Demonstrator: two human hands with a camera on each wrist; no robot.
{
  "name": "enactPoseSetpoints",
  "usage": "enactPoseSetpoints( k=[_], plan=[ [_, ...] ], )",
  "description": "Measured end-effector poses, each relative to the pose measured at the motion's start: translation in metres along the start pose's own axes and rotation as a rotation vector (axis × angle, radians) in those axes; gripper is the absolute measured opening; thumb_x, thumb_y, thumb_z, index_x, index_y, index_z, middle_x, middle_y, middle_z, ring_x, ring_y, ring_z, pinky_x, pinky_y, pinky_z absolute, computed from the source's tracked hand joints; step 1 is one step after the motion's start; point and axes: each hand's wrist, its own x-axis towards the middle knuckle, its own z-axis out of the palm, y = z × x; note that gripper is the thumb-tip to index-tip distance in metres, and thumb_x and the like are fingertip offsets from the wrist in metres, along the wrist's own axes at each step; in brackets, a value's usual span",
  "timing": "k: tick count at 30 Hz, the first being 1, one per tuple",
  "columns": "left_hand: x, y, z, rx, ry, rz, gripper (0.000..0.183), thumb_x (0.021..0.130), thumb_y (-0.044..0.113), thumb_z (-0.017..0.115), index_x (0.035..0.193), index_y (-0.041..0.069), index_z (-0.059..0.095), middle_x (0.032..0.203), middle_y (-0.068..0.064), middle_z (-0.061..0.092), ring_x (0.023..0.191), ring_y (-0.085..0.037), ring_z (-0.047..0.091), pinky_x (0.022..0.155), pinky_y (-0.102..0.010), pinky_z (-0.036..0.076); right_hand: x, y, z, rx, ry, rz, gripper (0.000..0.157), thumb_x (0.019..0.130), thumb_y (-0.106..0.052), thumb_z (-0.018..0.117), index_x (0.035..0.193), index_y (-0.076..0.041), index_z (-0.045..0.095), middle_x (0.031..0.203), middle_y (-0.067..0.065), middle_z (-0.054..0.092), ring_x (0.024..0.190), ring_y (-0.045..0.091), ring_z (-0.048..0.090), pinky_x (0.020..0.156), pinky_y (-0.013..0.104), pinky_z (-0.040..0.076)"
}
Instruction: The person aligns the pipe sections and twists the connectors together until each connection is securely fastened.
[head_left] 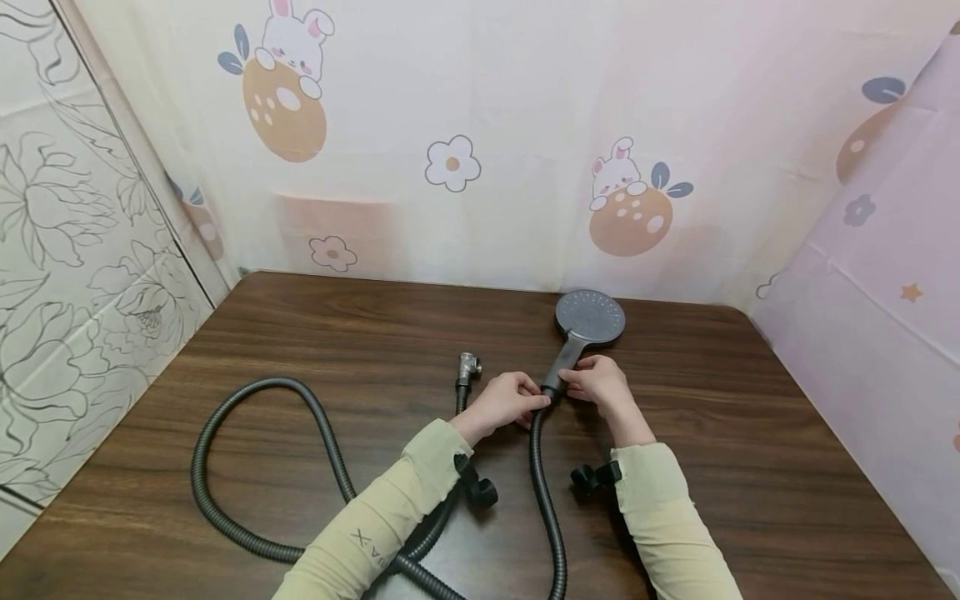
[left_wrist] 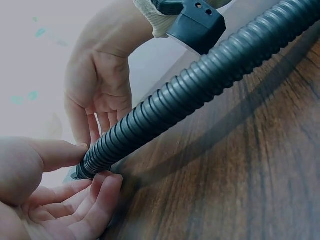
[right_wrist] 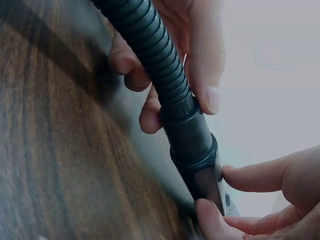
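A grey shower head [head_left: 590,317] lies toward the back of the table, its round face up and its handle slanting toward me. From the handle's lower end runs a black ribbed shower hose [head_left: 542,475]. My left hand [head_left: 504,404] pinches the hose's end connector [right_wrist: 187,132] between thumb and fingers, right below the handle. On the other side, my right hand [head_left: 600,387] pinches the lower handle [right_wrist: 207,187] with thumb and fingertips. In the right wrist view the connector sits against the handle's end, in line with it.
The hose's remaining length makes a wide loop [head_left: 197,467] on the left of the brown wooden table [head_left: 720,433] and crosses itself under my left forearm. Its other end carries a metal fitting [head_left: 468,368], left of my left hand. A patterned curtain [head_left: 517,225] hangs behind the table.
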Motion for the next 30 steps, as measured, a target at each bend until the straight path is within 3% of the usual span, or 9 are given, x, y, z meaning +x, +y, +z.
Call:
enactPoseSetpoints(
  k=[7,13,19,30],
  plan=[
    [-0.001,0.000,0.001,-0.015,-0.011,0.003,0.018,0.083,0.014,0.066,0.094,0.001,0.060,0.079,-0.010,0.066,0.056,-0.015,0.059,0.055,-0.030,0.053,-0.001,0.001,-0.003,-0.048,0.002,-0.001,0.049,0.086,-0.008,0.060,0.124,0.013,0.039,0.116,0.029,0.050,0.079,0.017,0.064,0.074,0.029,0.053],
    [0.001,0.001,-0.004,-0.061,-0.024,0.006,0.018,0.084,0.009,0.064,0.097,-0.002,0.059,0.084,-0.015,0.066,0.057,-0.017,0.059,0.057,-0.033,0.053,-0.005,-0.001,-0.006,-0.122,0.053,-0.046,0.047,0.083,-0.011,0.063,0.119,0.011,0.044,0.111,0.029,0.055,0.073,0.017,0.066,0.068,0.028,0.053],
    [0.006,0.004,-0.018,-0.075,-0.015,0.012,0.019,0.087,0.009,0.060,0.100,-0.003,0.058,0.092,-0.021,0.064,0.055,-0.015,0.057,0.058,-0.032,0.053,0.001,0.000,-0.011,-0.076,0.050,-0.039,0.044,0.089,-0.012,0.055,0.124,0.011,0.041,0.114,0.027,0.053,0.074,0.012,0.061,0.072,0.027,0.053],
    [0.007,0.008,-0.049,-0.048,0.034,-0.001,0.020,0.089,0.012,0.057,0.103,-0.002,0.058,0.099,-0.024,0.063,0.061,-0.016,0.056,0.063,-0.033,0.053,0.006,0.001,-0.018,-0.132,0.017,-0.058,0.038,0.093,-0.014,0.050,0.121,0.011,0.044,0.107,0.024,0.054,0.073,0.013,0.060,0.070,0.029,0.053]
  ],
)
